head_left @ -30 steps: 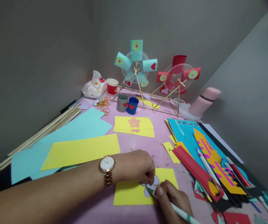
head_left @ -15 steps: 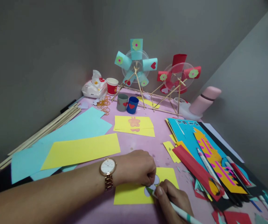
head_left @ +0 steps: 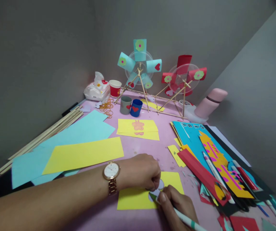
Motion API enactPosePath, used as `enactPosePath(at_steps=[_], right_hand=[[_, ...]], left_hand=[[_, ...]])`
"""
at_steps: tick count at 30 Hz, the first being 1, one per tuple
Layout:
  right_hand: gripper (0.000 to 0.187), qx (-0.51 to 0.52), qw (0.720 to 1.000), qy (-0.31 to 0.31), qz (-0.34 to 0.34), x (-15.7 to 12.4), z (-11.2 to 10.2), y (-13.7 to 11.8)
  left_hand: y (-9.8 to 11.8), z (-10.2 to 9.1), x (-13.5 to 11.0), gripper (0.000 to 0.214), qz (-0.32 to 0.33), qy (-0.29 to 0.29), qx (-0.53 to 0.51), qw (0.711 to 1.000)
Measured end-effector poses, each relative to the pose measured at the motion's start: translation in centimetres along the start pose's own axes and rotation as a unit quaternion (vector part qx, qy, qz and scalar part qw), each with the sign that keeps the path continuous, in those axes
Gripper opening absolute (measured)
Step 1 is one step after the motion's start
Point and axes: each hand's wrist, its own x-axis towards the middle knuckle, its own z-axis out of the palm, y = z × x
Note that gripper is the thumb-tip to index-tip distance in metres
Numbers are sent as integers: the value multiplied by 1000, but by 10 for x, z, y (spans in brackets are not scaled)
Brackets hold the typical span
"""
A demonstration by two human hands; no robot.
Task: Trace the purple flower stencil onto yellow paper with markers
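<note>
A yellow paper sheet (head_left: 133,200) lies flat on the table in front of me. On it rests a pale purple paper flower (head_left: 161,185), partly covered by both hands. My left hand (head_left: 142,172), with a watch at the wrist, has its fingers curled and pressed down on the flower. My right hand (head_left: 178,205) grips a white felt-tip marker (head_left: 186,218) with a green tip, held slanted. The green tip is at the flower's lower left petal.
Farther back stand paper-bladed wheels, blue (head_left: 140,53) and red (head_left: 184,61), on stick frames, beside a pink bottle (head_left: 211,102). Paper rings, grey (head_left: 125,107) and blue (head_left: 136,108), stand mid-table. Wooden sticks (head_left: 44,138) lie left; a red paper strip (head_left: 197,171) and scraps lie right.
The marker's green tip has shifted slightly left and down along the flower's edge. My left hand stays pressed in place.
</note>
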Motion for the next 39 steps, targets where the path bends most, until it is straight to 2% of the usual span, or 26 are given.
enactPosePath(at_steps=[14,39], right_hand=[[47,-29,999,7,-34,0,-1,-2],[44,-24,1000,-9,-15,-2,-5,2]], left_hand=[[-2,3,0,17,-5,4,3,1000],[1,-1,0,16,-11,-18,-3,1000]])
